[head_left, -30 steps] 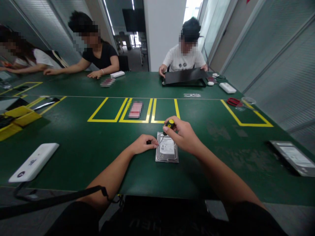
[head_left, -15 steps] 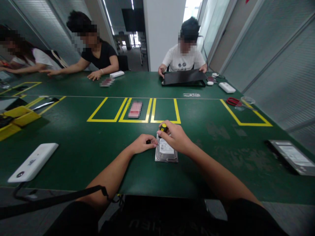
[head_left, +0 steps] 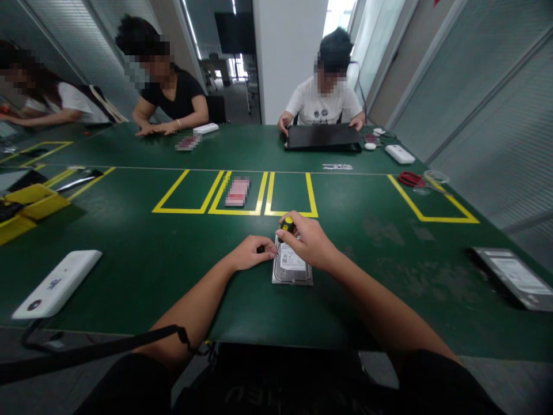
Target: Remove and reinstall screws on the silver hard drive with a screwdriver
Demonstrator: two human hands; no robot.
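A silver hard drive (head_left: pixel 291 275) with a white label lies flat on the green table in front of me. My right hand (head_left: pixel 309 236) is closed around the black and yellow handle of a screwdriver (head_left: pixel 287 226), held over the drive's far left part. Its shaft points down toward the drive; the tip is too small to make out. At the drive's left edge, my left hand (head_left: pixel 253 252) has its fingers curled and their tips together. Something dark shows between its thumb and fingers, and I cannot tell what it is.
A second hard drive (head_left: pixel 516 276) lies at the right. A white power bank (head_left: pixel 58 285) with a cable rests at the left, near yellow bins (head_left: pixel 47 202). Red-handled tools (head_left: pixel 410 179) lie at the back right. Across the table a person (head_left: pixel 324 106) holds a black panel (head_left: pixel 324 138).
My hands, the screwdriver and the hard drive stay in nearly the same place. Across the table at the left, a person in black has drawn an outstretched arm back in.
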